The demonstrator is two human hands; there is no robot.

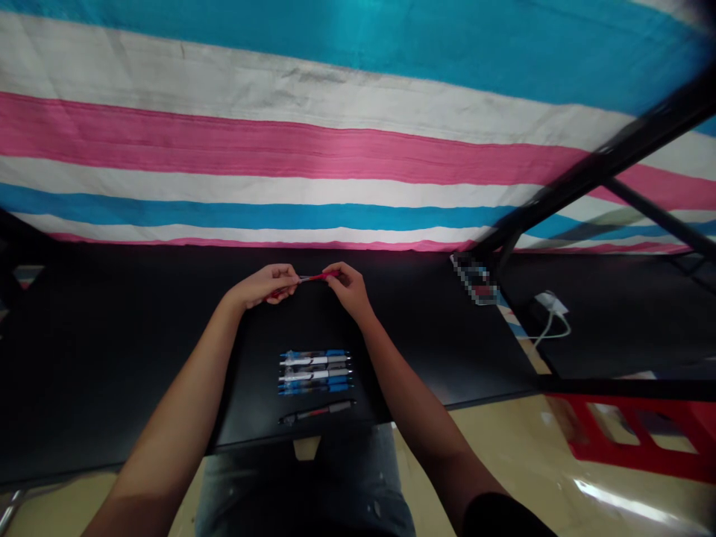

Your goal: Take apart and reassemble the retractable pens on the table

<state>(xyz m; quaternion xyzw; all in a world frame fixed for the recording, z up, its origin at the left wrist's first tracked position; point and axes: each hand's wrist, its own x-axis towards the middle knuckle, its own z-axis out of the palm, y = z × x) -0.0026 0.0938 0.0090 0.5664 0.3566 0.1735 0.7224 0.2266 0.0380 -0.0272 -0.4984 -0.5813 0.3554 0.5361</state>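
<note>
Above the far half of the black table, both hands are closed on a slim red pen (313, 278). My left hand (267, 285) pinches its left end, where a greyish part shows between the hands and a bit of red shows under the fingers. My right hand (349, 289) grips the red right end with thumb and fingertips. Whether the pen is in one piece is too small to tell. Nearer my body, several blue and white pens (316, 371) lie side by side in a stack of rows. Below them lies a single dark pen (318, 412) with a reddish middle.
The black table (139, 358) runs up to a striped cloth (335, 153) at the back. A blurred-out object (475, 280) lies at the table's right end. Beyond it are a white plug with a cable (551, 304), a black metal frame (559, 190) and a red stool (609, 440).
</note>
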